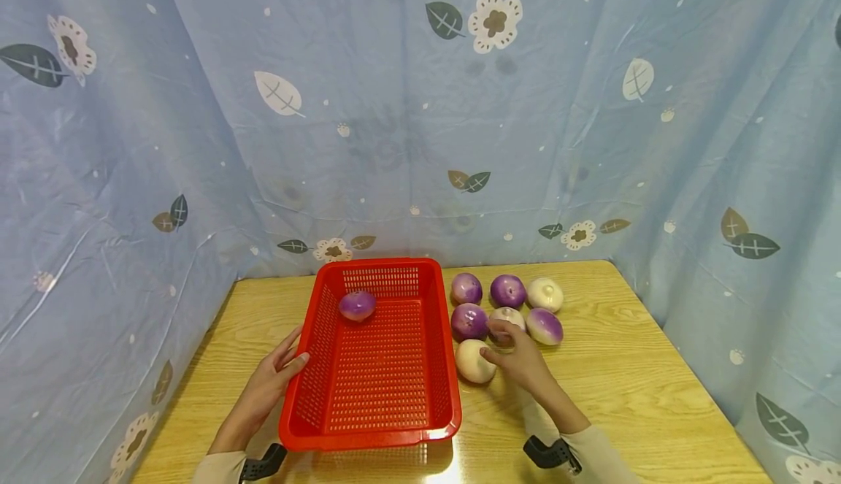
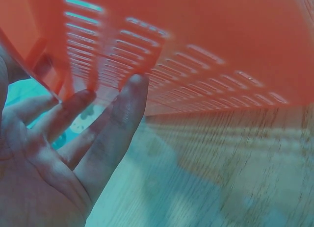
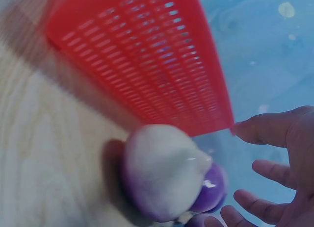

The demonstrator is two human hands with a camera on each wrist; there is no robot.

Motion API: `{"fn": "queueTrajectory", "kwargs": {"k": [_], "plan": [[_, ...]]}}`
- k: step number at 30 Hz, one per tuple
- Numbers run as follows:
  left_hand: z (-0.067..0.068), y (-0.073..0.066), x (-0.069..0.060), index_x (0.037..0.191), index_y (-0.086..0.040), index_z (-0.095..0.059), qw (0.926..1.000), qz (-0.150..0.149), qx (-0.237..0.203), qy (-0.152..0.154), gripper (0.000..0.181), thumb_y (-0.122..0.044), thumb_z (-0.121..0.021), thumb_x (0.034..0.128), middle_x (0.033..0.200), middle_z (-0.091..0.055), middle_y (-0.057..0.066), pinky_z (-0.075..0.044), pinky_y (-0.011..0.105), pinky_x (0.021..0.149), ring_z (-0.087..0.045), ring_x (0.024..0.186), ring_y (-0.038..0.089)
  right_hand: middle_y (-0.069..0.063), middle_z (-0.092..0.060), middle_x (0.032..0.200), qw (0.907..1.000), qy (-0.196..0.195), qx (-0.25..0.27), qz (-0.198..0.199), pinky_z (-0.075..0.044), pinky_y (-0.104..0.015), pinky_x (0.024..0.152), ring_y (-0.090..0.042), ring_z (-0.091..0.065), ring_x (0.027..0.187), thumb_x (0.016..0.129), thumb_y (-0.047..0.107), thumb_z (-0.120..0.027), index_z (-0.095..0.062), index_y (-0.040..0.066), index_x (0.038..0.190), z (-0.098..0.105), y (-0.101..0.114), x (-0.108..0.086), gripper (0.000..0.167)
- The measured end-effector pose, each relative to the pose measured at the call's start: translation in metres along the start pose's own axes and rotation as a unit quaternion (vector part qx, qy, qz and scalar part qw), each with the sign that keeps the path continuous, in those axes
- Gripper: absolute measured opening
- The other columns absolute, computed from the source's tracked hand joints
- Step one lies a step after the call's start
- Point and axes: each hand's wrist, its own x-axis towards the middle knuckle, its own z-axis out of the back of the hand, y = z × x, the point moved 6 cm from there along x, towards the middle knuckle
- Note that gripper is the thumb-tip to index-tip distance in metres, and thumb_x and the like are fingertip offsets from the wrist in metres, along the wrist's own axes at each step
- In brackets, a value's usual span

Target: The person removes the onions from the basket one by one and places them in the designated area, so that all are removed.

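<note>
My left hand (image 1: 266, 389) holds the left rim of a red plastic basket (image 1: 371, 442), with its fingers along the slotted outer wall (image 2: 196, 45). One glossy purple turnip (image 1: 358, 306) lies inside, toward the back left. Right of the basket, several purple and white turnips stand grouped on the table. Above the near part of this group, my right hand (image 1: 522, 356) has its fingers spread, close to a white turnip (image 1: 474, 361) and a pale, purple-tinged turnip (image 1: 504, 316). In the right wrist view, a gap shows between the fingers and the nearest turnip (image 3: 162, 173).
The group also holds purple turnips (image 1: 508, 291), a white one (image 1: 545, 295) at the back right and a two-toned one (image 1: 544, 326) in front of it. Everything stands on a wooden table (image 1: 631, 382). A blue patterned curtain (image 1: 394, 119) encloses the back and sides.
</note>
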Motion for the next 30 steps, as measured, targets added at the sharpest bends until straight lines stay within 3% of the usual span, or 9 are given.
{"fn": "queueTrajectory", "kwargs": {"k": [6,13,24,30], "plan": [[0.0,0.0,0.0,0.157,-0.031,-0.022,1.0,-0.002,-0.004,0.002,0.067,-0.032,-0.057,0.0999,0.155,-0.036,0.02,-0.06,0.043,0.084,-0.063,0.117,0.033,-0.025,-0.055,0.135,0.9994,-0.001,0.028,0.019,-0.055,-0.049,0.093,-0.047,-0.057,0.12,0.085,0.011,-0.075,-0.054,-0.001,0.133,0.011,0.015,-0.001,0.053],[0.0,0.0,0.0,0.157,-0.032,-0.023,1.0,0.0,-0.003,-0.001,0.067,-0.033,-0.058,0.0995,0.155,-0.037,0.02,-0.06,0.043,0.083,-0.064,0.116,0.032,-0.02,-0.058,0.135,0.9986,-0.009,0.051,0.009,-0.058,-0.028,0.083,-0.043,-0.058,0.121,0.085,0.014,-0.076,-0.058,0.008,0.128,0.021,0.028,-0.001,0.047],[-0.001,0.0,0.001,0.157,-0.032,-0.022,1.0,-0.002,0.006,-0.001,0.068,-0.034,-0.058,0.0994,0.156,-0.036,0.019,-0.059,0.041,0.087,-0.06,0.122,0.034,-0.016,-0.056,0.136,0.9978,-0.005,0.059,0.03,-0.053,-0.044,0.095,-0.038,-0.052,0.126,0.087,0.016,-0.074,-0.056,0.009,0.131,0.028,0.049,-0.001,0.048],[-0.001,0.0,0.0,0.157,-0.032,-0.022,1.0,-0.001,0.004,-0.002,0.067,-0.033,-0.057,0.0998,0.156,-0.035,0.018,-0.059,0.041,0.086,-0.06,0.122,0.034,-0.014,-0.058,0.134,0.9965,0.008,0.068,0.047,-0.054,-0.039,0.096,-0.034,-0.053,0.125,0.087,0.016,-0.074,-0.056,0.008,0.133,0.029,0.07,-0.001,0.05]]}}
